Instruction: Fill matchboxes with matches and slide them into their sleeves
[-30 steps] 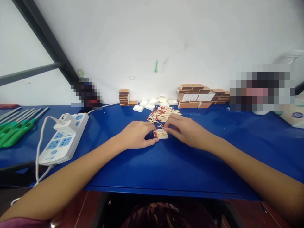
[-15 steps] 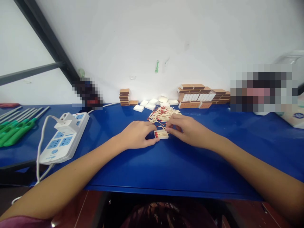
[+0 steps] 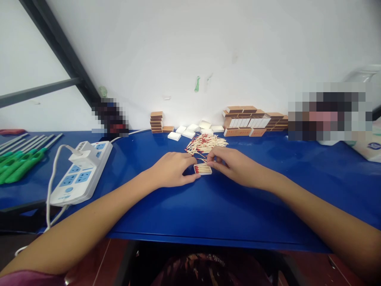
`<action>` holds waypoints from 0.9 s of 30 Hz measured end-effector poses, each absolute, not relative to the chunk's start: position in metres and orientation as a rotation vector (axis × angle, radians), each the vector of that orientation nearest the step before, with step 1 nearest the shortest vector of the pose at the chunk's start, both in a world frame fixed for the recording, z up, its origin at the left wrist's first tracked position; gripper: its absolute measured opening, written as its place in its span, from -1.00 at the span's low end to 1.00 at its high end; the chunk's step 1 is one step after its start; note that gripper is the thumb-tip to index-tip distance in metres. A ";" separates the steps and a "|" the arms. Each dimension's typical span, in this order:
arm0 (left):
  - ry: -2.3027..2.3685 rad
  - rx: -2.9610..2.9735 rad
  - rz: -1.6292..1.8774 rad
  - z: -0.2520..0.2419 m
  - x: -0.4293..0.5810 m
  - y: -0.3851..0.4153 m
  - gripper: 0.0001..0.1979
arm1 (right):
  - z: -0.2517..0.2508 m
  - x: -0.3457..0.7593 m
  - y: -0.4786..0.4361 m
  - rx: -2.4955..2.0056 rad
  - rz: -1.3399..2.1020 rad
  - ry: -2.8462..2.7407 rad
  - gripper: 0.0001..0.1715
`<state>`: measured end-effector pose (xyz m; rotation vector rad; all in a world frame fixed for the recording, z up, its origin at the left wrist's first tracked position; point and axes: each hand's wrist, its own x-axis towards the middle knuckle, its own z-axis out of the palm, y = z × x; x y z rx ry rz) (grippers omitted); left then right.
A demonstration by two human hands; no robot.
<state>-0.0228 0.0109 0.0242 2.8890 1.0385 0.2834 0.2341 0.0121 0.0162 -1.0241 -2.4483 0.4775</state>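
Observation:
A small white matchbox tray (image 3: 204, 173) lies on the blue table, with red-headed matches (image 3: 203, 169) inside, heads toward the left. My left hand (image 3: 175, 169) grips the tray's left end between thumb and fingers. At the right end of the tray, my right hand (image 3: 233, 162) is closed in a pinch at a match, most of it hidden by the fingertips. Just behind the tray rises a loose pile of matches (image 3: 208, 143), and a few stray ones lie between pile and tray.
White empty trays (image 3: 188, 133) lie by the wall. Matchboxes are stacked at left (image 3: 156, 122) and right (image 3: 245, 123). A power strip (image 3: 85, 174) with a plugged-in white adapter and green-handled tools (image 3: 26, 161) occupy the left side. A plastic packet (image 3: 370, 143) sits far right.
Both hands stay at the tray. My right fingers have shifted very slightly at its right end, and the matches inside look more evenly aligned.

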 end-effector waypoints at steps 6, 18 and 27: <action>1.046 2.893 0.280 0.024 -0.023 0.012 -0.67 | 0.018 0.233 0.008 -0.960 0.456 -2.421 -0.68; 1.057 2.896 0.257 0.025 -0.022 0.011 -0.67 | 0.028 0.233 0.011 -1.076 0.521 -2.306 -0.80; 1.029 2.901 0.325 0.024 -0.023 0.011 -0.71 | 0.015 0.221 0.004 -1.061 0.752 -2.125 -0.76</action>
